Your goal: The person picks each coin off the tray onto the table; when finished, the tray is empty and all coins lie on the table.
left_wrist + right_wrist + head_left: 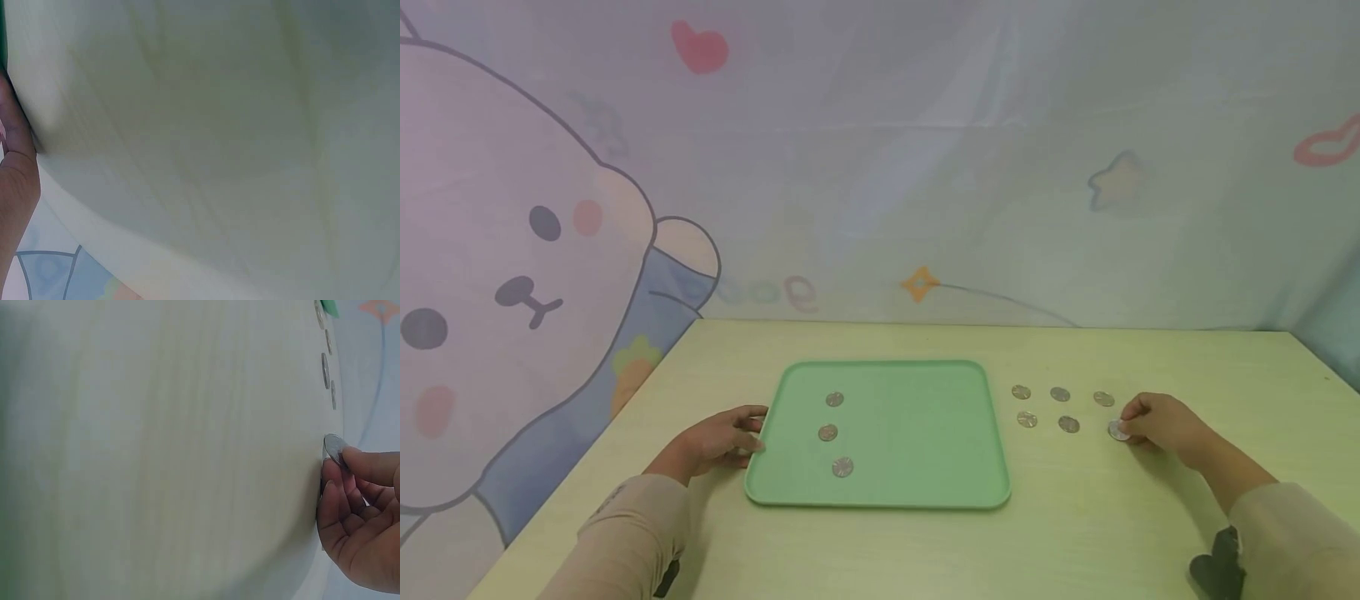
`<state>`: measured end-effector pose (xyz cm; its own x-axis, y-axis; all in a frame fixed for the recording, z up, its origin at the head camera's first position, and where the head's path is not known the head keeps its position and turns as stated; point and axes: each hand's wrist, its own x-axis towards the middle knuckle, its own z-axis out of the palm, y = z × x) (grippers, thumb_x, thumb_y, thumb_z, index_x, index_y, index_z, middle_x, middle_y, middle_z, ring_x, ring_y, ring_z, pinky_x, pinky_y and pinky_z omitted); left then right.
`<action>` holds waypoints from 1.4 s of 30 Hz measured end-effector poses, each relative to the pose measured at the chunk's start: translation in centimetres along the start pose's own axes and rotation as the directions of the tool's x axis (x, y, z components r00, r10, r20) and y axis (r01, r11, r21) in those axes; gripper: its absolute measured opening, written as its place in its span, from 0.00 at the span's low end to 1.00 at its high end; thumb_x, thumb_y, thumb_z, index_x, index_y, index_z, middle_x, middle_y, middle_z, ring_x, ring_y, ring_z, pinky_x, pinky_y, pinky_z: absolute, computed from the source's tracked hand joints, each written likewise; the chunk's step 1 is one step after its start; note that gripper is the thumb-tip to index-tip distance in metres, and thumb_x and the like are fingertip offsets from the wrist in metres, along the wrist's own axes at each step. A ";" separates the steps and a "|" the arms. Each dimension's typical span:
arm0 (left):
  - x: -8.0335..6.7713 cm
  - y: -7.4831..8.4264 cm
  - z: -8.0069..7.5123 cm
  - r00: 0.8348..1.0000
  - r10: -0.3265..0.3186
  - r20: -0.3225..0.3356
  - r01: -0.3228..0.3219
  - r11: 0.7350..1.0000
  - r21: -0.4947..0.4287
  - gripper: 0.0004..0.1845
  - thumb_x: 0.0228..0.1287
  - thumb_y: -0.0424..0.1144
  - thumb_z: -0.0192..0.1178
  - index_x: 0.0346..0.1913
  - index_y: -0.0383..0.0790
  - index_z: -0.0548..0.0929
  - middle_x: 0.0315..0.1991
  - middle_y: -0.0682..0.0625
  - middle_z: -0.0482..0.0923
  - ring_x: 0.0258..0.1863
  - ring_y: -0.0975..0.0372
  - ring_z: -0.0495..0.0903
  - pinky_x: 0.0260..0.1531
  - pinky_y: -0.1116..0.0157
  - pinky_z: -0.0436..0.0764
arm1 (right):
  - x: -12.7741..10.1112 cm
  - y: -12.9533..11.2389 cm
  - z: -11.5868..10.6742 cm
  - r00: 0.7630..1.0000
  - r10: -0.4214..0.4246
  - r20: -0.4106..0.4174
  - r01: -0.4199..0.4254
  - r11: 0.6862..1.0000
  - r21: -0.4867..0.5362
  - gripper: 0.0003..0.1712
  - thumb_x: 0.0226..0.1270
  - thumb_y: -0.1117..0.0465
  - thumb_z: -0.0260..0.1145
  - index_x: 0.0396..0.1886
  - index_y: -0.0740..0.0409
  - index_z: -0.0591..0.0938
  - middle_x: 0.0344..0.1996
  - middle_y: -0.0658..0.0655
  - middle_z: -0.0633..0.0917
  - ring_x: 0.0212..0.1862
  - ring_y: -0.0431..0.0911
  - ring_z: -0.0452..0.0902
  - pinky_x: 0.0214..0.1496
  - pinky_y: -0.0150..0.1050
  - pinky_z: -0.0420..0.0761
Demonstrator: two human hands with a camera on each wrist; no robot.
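Right hand grip pinching coin at worktop, right end of near row. Left hand relaxed, touching tray edge (steadying). Lift coin straight, avoid nudging neighbours.

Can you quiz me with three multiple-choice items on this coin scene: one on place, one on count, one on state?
1. Where does the left hand rest?
A. on the left edge of the flat green plastic tray
B. among the loose coins
C. off the pale wooden table

2. How many round silver coins lie in the tray?
A. one
B. three
C. six

3. What is the right hand doing?
A. lying flat and idle
B. pinching a silver coin in its fingers
C. gripping the tray

Answers: 1 A, its fingers touch the tray's left rim. 2 B, three coins form a column on the tray's left side. 3 B, the right wrist view shows the coin tilted up between thumb and finger.
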<state>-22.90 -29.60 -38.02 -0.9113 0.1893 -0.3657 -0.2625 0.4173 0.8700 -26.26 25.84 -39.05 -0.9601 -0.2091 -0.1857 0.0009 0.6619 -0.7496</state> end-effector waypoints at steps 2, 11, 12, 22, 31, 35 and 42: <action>0.0 0.0 0.0 1.000 0.005 0.009 -0.005 1.000 0.006 0.34 0.54 0.27 0.53 0.63 0.29 0.52 0.52 0.38 0.59 0.39 0.60 0.71 0.37 0.62 0.73 | 0.2 -0.1 -0.1 1.000 0.003 0.007 -0.003 1.000 -0.010 0.10 0.59 0.67 0.54 0.35 0.74 0.69 0.28 0.57 0.75 0.30 0.45 0.70 0.30 0.38 0.72; 0.0 -0.1 0.0 1.000 0.019 0.023 -0.019 1.000 0.003 0.34 0.54 0.27 0.53 0.63 0.29 0.51 0.51 0.38 0.59 0.38 0.61 0.71 0.38 0.61 0.73 | 0.5 -0.3 -0.1 1.000 -0.015 0.020 0.015 0.999 -0.040 0.11 0.54 0.67 0.60 0.32 0.72 0.70 0.25 0.55 0.73 0.28 0.45 0.67 0.30 0.38 0.71; 0.0 0.0 0.1 1.000 0.017 0.020 -0.017 1.000 0.002 0.34 0.54 0.27 0.53 0.63 0.29 0.51 0.51 0.38 0.59 0.38 0.61 0.71 0.38 0.61 0.73 | 0.5 -0.3 -0.1 1.000 -0.020 0.018 0.021 0.999 -0.046 0.11 0.53 0.67 0.60 0.31 0.72 0.71 0.24 0.54 0.72 0.27 0.45 0.66 0.29 0.38 0.70; -0.2 0.0 0.2 1.000 0.014 0.021 -0.014 1.000 0.003 0.34 0.54 0.27 0.53 0.63 0.28 0.51 0.52 0.37 0.59 0.39 0.60 0.70 0.38 0.61 0.73 | 0.8 -0.4 0.1 0.998 -0.055 -0.011 0.052 0.987 -0.150 0.12 0.53 0.64 0.62 0.29 0.70 0.72 0.25 0.54 0.73 0.27 0.45 0.65 0.27 0.38 0.68; -0.3 0.0 0.1 1.000 0.005 0.008 -0.005 1.000 0.008 0.34 0.54 0.27 0.53 0.63 0.29 0.52 0.51 0.38 0.59 0.39 0.60 0.70 0.37 0.61 0.73 | 0.9 -0.4 0.2 0.999 -0.051 -0.011 0.049 0.988 -0.145 0.15 0.54 0.62 0.62 0.31 0.71 0.71 0.26 0.56 0.72 0.29 0.47 0.65 0.28 0.38 0.67; -0.2 0.0 0.1 1.000 0.007 0.003 -0.007 1.000 0.003 0.33 0.53 0.27 0.53 0.62 0.30 0.53 0.51 0.38 0.60 0.38 0.60 0.71 0.37 0.62 0.73 | 0.6 -0.4 0.1 0.999 -0.037 -0.020 0.034 0.992 -0.117 0.16 0.53 0.61 0.62 0.31 0.71 0.71 0.26 0.55 0.72 0.28 0.47 0.65 0.28 0.38 0.67; -0.1 -0.1 -0.1 1.000 0.020 0.007 -0.021 1.000 0.009 0.33 0.54 0.28 0.53 0.63 0.30 0.52 0.52 0.38 0.59 0.38 0.60 0.71 0.36 0.62 0.73 | 0.4 -1.3 0.0 0.999 -0.030 -0.029 0.028 0.998 -0.063 0.17 0.57 0.61 0.58 0.37 0.73 0.69 0.30 0.58 0.73 0.31 0.48 0.66 0.29 0.39 0.68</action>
<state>-22.79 -29.81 -38.03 -0.9143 0.2038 -0.3501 -0.2407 0.4216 0.8742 -26.65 24.93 -38.18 -0.9674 -0.2076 -0.1451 -0.0433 0.7000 -0.7129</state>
